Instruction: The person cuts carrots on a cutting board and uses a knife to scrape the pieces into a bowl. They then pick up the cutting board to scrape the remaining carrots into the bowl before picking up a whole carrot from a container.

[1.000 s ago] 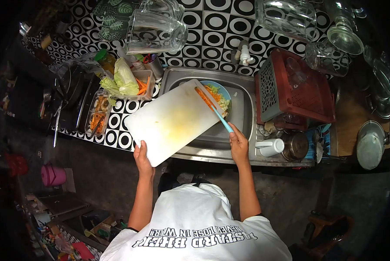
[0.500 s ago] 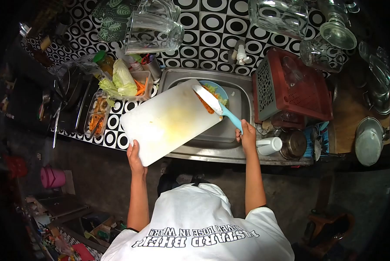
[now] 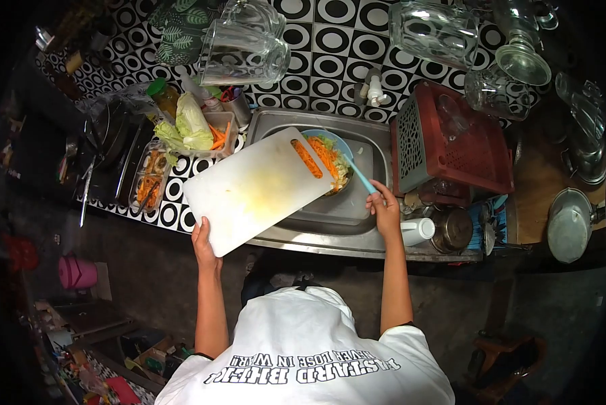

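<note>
Left hand [image 3: 202, 243] closed on the near corner of a white cutting board [image 3: 252, 192], thumb on the upper face, fingers hidden beneath. Right hand [image 3: 386, 209] wrapped around the turquoise handle of a knife [image 3: 359, 177], fingers pressed together on it.

The cutting board is held clear of the counter and tilted, its far edge overlapping the rim of a blue bowl [image 3: 318, 133] that stands in the stainless sink [image 3: 357, 206]. A strip of shredded carrot [image 3: 306, 158] lies on the board at that far edge. More shredded carrot and pale cabbage fill the bowl.

The knife points from the right hand toward the bowl, its blade over the contents; whether the blade touches them cannot be told.

Left of the sink, on the black-and-white tiled counter [image 3: 170, 214], a tray holds a cabbage head [image 3: 193, 121] and carrot sticks. Right of the sink stand a red crate [image 3: 465, 152], a white mug [image 3: 417, 231] and a metal pot [image 3: 455, 229]. A glass pitcher [image 3: 242, 44] appears above the counter, against the tiled wall.
</note>
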Tool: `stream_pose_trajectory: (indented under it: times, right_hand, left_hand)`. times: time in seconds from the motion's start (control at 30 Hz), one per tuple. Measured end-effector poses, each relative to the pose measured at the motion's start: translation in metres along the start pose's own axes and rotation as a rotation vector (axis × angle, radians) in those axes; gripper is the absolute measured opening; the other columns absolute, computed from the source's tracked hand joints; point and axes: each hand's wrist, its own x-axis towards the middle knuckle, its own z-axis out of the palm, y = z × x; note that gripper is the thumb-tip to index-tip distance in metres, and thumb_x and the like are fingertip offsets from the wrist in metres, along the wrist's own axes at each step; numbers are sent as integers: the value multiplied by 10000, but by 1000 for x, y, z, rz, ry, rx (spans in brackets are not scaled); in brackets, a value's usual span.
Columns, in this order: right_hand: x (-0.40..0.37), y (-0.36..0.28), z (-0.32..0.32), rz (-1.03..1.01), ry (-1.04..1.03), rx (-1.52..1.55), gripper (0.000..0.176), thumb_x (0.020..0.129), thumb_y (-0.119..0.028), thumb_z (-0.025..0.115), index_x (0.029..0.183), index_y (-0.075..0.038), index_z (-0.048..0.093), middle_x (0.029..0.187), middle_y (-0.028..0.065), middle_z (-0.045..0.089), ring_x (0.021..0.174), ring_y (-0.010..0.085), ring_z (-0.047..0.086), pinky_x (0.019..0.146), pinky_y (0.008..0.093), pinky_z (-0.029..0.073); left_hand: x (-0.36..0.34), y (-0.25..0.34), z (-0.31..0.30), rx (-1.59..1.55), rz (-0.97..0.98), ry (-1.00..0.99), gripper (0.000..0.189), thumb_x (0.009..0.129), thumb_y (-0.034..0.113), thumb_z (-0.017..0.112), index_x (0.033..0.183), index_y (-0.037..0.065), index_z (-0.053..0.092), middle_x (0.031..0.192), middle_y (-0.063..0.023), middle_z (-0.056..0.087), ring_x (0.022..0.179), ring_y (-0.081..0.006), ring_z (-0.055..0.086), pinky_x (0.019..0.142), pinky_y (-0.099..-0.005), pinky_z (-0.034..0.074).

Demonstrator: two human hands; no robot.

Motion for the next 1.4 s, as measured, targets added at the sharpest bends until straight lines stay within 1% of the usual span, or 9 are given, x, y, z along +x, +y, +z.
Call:
stream_pose_trajectory:
  times: [0.17,0.3,0.4,0.63,0.73,0.9,1.07,1.27,1.4]
  right_hand:
    - [-16,-26,14,-229,43,-451,335,880,-74,645,1208,-25,596,1038,92,599,937,208,574,838,294,452]
    - [-21,-20,18,-190,69,-442,328,893,-93,639,1212,-31,598,1017,90,591,932,212,575,833,297,455]
    - [-23,-10,17,-142,129,-372,306,925,-117,619,1219,-31,602,968,76,589,868,174,571,777,278,456]
    - [-60,-7,51,240,-60,590,342,952,-128,555,1270,-12,501,850,64,567,732,154,551,643,249,422]
    - [-72,-12,87,303,-394,672,357,880,-165,548,1193,1,504,817,85,540,711,178,532,641,261,412]
    - [-93,-15,184,290,-357,569,304,831,-186,533,1082,-15,511,743,50,462,625,130,426,573,252,361]
    - [-128,1,266,174,-170,-390,216,883,-89,517,1090,-35,551,798,80,566,737,166,558,690,302,452]
    - [-154,66,309,441,300,-49,208,912,-79,498,1104,-44,569,764,5,537,595,73,479,512,243,388]
    - [-164,33,356,230,373,-5,227,907,-47,433,1082,-48,577,703,-60,429,584,28,349,510,205,283]
  left_hand:
    - [-1,2,-2,-11,0,18,467,980,283,566,1302,-48,500,1195,-144,624,1044,-221,637,910,-331,501]
    - [0,3,-9,5,-2,28,460,983,279,563,1298,-51,505,1199,-145,623,1051,-224,636,910,-334,504]
    - [1,10,-23,40,-8,78,500,976,312,569,1300,-64,505,1189,-153,628,1041,-220,633,906,-318,491]
    - [8,46,-66,-16,-28,133,433,990,295,553,1264,-40,529,1118,-135,647,963,-211,661,845,-321,531]
    - [20,55,-86,11,-31,58,432,991,296,553,1264,-37,530,1123,-133,645,974,-202,656,841,-312,531]
    - [51,64,-121,39,-3,7,460,992,303,546,1289,-48,517,1155,-127,635,1023,-189,632,882,-304,501]
    - [77,86,-161,134,69,-2,472,995,297,532,1308,-55,504,1188,-133,626,1053,-185,618,911,-296,479]
    - [116,111,-218,127,-4,-82,465,998,298,524,1309,-47,508,1181,-124,634,1033,-184,627,891,-294,488]
    - [138,122,-235,148,-38,-147,442,999,290,523,1291,-40,526,1166,-121,638,1011,-176,631,878,-292,492]
